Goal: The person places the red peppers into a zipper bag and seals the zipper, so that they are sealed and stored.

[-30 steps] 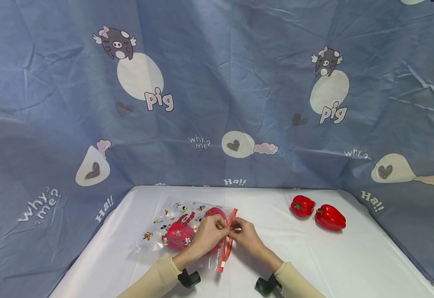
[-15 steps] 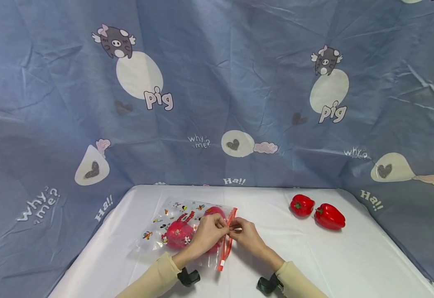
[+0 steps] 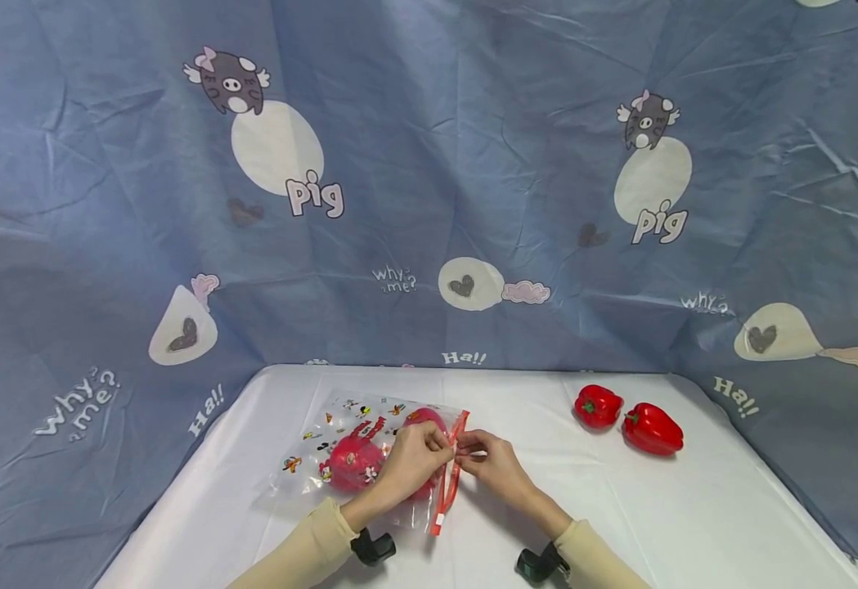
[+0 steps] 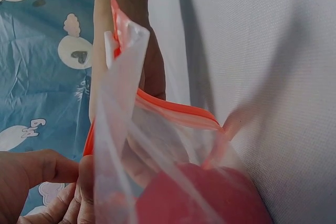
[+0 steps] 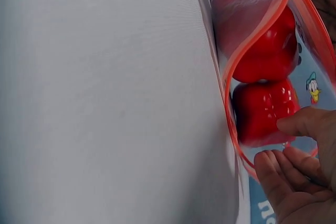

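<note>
**Status and Cautions**

The clear bag (image 3: 298, 483) lies left of centre on the worktop (image 3: 568, 507), red peppers (image 3: 353, 464) inside. The left hand (image 3: 411, 460) pinches its edge at the orange rim (image 3: 461, 424). The right hand (image 3: 493, 466) stands at the rim, thumb and fingertips apart; contact cannot be told. Farther right lie two loose peppers (image 3: 653, 429). Caution: limp film may collapse if the left pinch slips. The right wrist view shows the bag gaping; the head view does not.

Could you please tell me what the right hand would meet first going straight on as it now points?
In the head view, most likely the red rim of the bag, with the left hand beyond. Depth is unclear, so the right hand may be touching the rim.
</note>
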`<state>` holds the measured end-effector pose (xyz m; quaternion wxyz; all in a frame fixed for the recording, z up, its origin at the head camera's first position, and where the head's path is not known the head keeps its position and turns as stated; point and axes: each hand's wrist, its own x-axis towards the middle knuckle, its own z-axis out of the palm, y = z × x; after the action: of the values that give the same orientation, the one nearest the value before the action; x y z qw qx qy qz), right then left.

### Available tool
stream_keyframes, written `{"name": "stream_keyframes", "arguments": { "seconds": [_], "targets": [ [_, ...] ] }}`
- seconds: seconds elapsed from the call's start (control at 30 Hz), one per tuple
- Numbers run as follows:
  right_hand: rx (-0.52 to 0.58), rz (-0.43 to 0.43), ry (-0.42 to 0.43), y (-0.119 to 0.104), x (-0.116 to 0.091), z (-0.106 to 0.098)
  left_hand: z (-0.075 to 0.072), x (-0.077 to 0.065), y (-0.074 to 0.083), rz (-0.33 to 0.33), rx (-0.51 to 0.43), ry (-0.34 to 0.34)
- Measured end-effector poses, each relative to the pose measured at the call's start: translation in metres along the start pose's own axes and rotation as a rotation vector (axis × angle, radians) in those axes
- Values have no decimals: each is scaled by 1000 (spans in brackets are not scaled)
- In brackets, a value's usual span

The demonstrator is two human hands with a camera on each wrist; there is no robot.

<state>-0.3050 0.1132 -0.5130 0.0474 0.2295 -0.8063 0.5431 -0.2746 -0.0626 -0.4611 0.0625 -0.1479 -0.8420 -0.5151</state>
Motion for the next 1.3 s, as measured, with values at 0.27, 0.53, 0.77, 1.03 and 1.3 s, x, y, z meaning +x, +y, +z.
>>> {"name": "stream_keyframes", "arguments": {
  "seconds": [0.27, 0.53, 0.77, 1.03, 1.3],
  "targets": [
    [22, 11, -47, -27, -13, -18, 0, -1, -1, -25, -38, -22],
    [22, 8, -38, -19, -21, -34, 1, -3, -1, -27, -41, -21],
    [11, 20, -44, -19, -26, -51, 0, -2, -1, -19, -19, -16],
    [-29, -53, -55, -10, -33, -70, 1, -2, 0, -18, -31, -27],
    [-47, -47, -54, 15, -38, -93, 1, -2, 0, -9, -14, -20]
  ]
}}
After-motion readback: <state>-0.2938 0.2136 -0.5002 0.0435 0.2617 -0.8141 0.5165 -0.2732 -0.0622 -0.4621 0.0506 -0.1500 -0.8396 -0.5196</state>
